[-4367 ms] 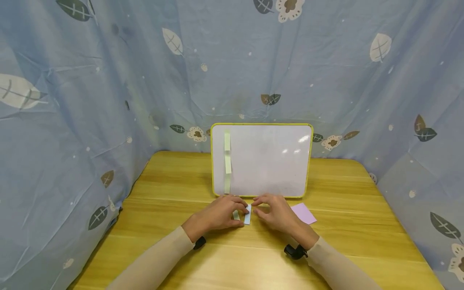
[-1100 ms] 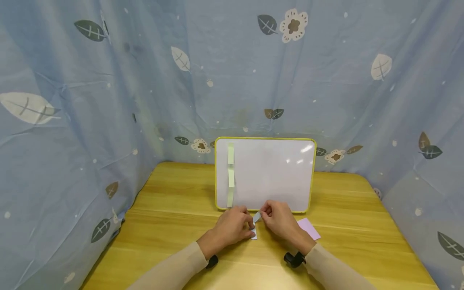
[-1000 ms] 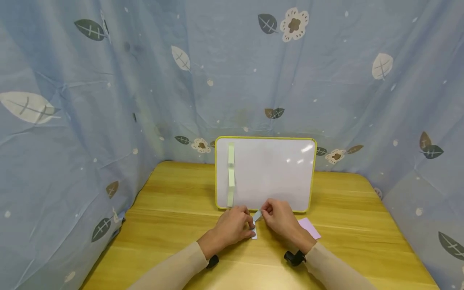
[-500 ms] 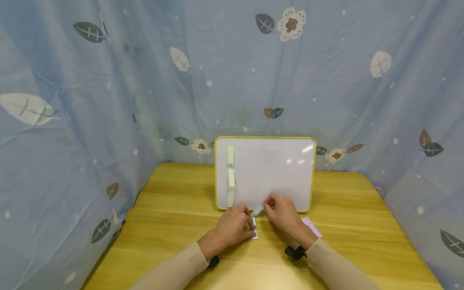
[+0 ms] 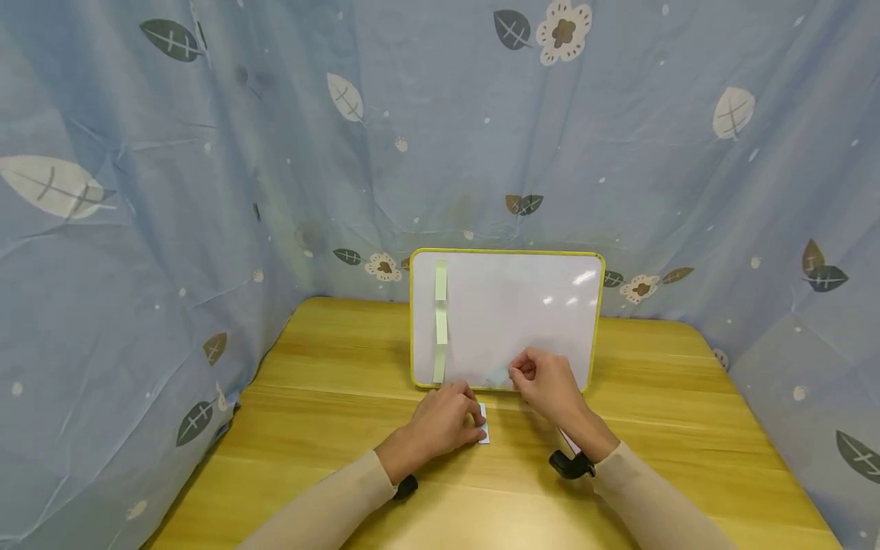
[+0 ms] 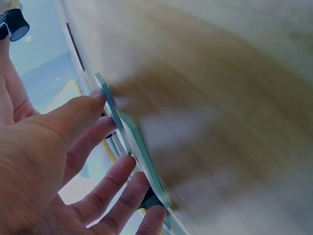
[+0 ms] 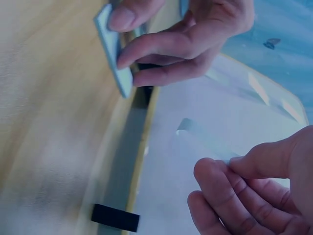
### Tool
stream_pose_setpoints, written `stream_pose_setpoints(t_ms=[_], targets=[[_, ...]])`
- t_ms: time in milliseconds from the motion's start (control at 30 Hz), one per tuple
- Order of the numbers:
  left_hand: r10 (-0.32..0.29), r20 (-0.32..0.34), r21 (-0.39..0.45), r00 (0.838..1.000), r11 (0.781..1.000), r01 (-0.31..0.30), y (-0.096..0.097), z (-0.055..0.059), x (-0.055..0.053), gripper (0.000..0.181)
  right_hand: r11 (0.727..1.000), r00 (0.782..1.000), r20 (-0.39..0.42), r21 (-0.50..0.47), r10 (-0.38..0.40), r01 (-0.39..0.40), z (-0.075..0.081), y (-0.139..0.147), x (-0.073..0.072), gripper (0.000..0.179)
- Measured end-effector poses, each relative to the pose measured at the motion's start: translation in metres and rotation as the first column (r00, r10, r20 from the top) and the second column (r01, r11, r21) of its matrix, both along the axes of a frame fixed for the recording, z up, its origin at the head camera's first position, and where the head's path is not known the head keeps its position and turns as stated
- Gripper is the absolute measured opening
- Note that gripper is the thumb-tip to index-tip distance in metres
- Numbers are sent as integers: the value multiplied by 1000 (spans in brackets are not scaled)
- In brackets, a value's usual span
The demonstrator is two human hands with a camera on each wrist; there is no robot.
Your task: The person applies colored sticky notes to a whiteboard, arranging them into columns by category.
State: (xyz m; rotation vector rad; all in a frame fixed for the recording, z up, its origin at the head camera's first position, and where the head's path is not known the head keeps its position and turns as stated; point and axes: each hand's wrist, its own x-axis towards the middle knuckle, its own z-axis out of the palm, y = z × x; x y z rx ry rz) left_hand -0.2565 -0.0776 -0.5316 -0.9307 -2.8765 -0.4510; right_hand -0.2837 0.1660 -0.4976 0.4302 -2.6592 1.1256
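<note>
A narrow light-blue sticky note pad (image 5: 486, 416) lies on the table in front of the whiteboard. My left hand (image 5: 443, 420) holds it down, thumb and index fingertips on its face. In the left wrist view a second, green pad (image 6: 142, 152) lies beside it, near the other fingers. Up and to the right, my right hand (image 5: 550, 386) pinches a thin pale-blue sticky strip (image 5: 498, 376) by one end. The right wrist view shows the strip's free end curling, away from the pad, and in the head view it overlaps the whiteboard's lower edge.
The whiteboard (image 5: 509, 313) with a yellow frame stands upright on the wooden table (image 5: 344, 359). Three green strips (image 5: 441, 325) form a column at its left side. A pink note (image 5: 569, 441) is mostly hidden under my right wrist. A floral curtain (image 5: 275, 153) surrounds the table.
My right hand, earlier empty beside the pad, has taken a strip from it and moved up and right with it. My left hand has stayed on the pad over the last second.
</note>
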Motion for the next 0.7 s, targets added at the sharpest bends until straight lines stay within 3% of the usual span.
stream_pose_setpoints(t_ms=[400,533,700], targets=[[-6,-34,61,999,998,8,-6,3,-3,18,999,999,-32,-40,-4,3,12,-1,1,4],[-5,-38,112,999,994,9,-9,12,-4,15,997,997,-73,-74,-4,-1,19,-1,0,6],[-23,-118,197,993,979,46,-12,30,-9,13,994,986,-165,-113,-4,-15,25,-1,-3,7]])
